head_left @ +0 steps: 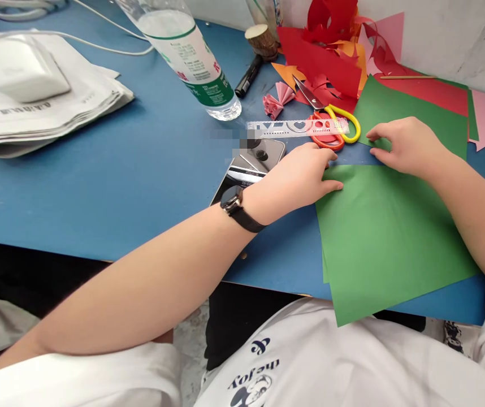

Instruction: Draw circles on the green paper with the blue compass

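Observation:
A large green paper sheet [386, 243] lies on the blue table [141, 175] in front of me, hanging over the near edge. My left hand [297, 178], a black watch on its wrist, rests on the sheet's top left corner with fingers curled and pressed onto the paper. My right hand [407, 147] presses down with bent fingers on the sheet's upper edge, where a second green sheet [416, 113] begins. Neither hand lifts anything.
Scissors [331, 121] with red and yellow handles and a clear stencil ruler [293, 128] lie just beyond my hands. A phone [251, 164] sits under my left wrist. Red, orange and pink paper scraps [331, 56], a marker [249, 76], a water bottle [191, 56] and folded newspapers [43, 107] lie farther back.

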The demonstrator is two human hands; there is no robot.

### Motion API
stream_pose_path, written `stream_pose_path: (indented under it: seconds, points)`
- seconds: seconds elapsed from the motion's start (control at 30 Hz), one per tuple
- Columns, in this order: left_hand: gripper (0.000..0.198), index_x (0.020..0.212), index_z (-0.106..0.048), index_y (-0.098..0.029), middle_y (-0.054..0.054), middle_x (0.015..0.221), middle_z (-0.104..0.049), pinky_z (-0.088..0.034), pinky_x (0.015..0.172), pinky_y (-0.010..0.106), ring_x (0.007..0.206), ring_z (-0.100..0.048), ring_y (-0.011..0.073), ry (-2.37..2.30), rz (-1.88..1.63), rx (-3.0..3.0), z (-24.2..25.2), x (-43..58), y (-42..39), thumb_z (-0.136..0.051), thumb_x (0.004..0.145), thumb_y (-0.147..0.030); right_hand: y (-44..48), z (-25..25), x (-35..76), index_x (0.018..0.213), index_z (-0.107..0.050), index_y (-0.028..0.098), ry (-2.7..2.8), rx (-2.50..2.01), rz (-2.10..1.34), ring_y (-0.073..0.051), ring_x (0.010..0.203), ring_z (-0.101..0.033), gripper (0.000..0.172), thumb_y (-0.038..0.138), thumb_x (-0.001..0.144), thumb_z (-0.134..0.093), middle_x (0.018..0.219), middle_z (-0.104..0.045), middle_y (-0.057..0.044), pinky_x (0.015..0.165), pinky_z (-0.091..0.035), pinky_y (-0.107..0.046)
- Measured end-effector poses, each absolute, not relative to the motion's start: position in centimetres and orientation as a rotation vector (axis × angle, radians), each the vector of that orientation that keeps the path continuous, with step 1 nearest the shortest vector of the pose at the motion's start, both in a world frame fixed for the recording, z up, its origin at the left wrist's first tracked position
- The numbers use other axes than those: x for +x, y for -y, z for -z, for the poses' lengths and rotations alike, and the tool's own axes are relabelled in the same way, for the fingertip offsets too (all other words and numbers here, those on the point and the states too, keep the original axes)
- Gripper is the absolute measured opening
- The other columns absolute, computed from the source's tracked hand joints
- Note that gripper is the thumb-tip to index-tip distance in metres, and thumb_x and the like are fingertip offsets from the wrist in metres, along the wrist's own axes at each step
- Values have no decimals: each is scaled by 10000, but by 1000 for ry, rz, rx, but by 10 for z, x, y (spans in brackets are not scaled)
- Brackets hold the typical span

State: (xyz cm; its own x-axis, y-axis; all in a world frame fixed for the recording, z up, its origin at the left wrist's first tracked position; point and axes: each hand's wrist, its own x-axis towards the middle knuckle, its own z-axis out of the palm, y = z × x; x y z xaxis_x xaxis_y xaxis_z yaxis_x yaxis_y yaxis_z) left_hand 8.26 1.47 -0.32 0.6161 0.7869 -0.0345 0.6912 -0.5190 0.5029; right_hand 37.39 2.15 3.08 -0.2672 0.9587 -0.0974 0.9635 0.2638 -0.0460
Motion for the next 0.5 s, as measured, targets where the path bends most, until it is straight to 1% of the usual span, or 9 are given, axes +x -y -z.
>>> stream_pose_path:
  seconds: [0.07,0.13,0.2,0.27,0.3,0.33,0.4,0.47,0.5]
  points:
    - [546,1503,-887,-139,193,1343,-896,-674,1223,552,1259,-839,415,-1141,-275,2363,4,83,-18,-809,1061,-450,-19,-34,371,1634,-887,265,-2515,1833,194,-442,1541,-840,570,459,1148,-662,1630,-910,-149,1349,-657,-611]
    - [370,1311,-909,-203,132,1167,-892,-683,1105,509,1118,-834,369,-1112,-278,2355,3,83,-20,-762,1062,-435,-17,-35,368,1568,-916,288,-2594,1758,314,-430,1489,-857,548,547,1116,-746,1587,-927,-131,1339,-668,-607]
    - [245,1142,-869,-244,86,1040,-853,-669,996,471,1000,-798,327,-1092,-293,2344,1,83,-22,-743,1049,-433,-15,-37,368,1508,-936,312,-2640,1663,489,-412,1437,-870,580,619,1020,-873,1546,-942,-99,1303,-693,-574]
    - [203,1077,-819,-261,74,1027,-830,-655,963,463,984,-773,310,-1082,-366,2326,-2,82,-23,-722,1046,-437,-15,-41,370,1519,-932,338,-2631,1602,624,-390,1384,-881,658,631,930,-954,1516,-947,-72,1238,-716,-529]
    - [201,1081,-805,-265,77,1057,-831,-656,974,468,1005,-770,309,-1084,-426,2315,-4,81,-23,-707,1053,-439,-14,-44,373,1531,-928,347,-2617,1598,650,-379,1344,-885,665,614,922,-955,1485,-950,-66,1199,-721,-515]
    - [207,1105,-798,-268,83,1100,-838,-660,994,474,1038,-773,311,-1092,-491,2299,-6,80,-23,-690,1065,-440,-14,-48,375,1524,-928,355,-2600,1608,653,-366,1293,-885,624,588,945,-930,1433,-954,-61,1163,-720,-508]
    - [252,1232,-795,-271,96,1217,-857,-674,1035,475,1121,-786,313,-1130,-624,2245,-10,76,-23,-664,1100,-442,-12,-57,381,1400,-948,361,-2573,1693,599,-338,1158,-865,433,523,1010,-856,1270,-950,-45,1091,-712,-509]
    - [414,1503,-744,-280,118,1404,-858,-696,1065,470,1241,-806,318,-1170,-669,2230,-12,73,-23,-644,1146,-467,-11,-68,386,1260,-940,351,-2572,1874,468,-321,1086,-836,276,477,1047,-818,1185,-935,-43,1066,-708,-515]
    - [538,1670,-661,-290,137,1533,-833,-708,1081,473,1323,-810,325,-1173,-649,2249,-12,72,-23,-632,1171,-490,-10,-74,389,1250,-931,344,-2575,1981,375,-323,1100,-833,255,462,1062,-806,1210,-939,-55,1087,-708,-523]
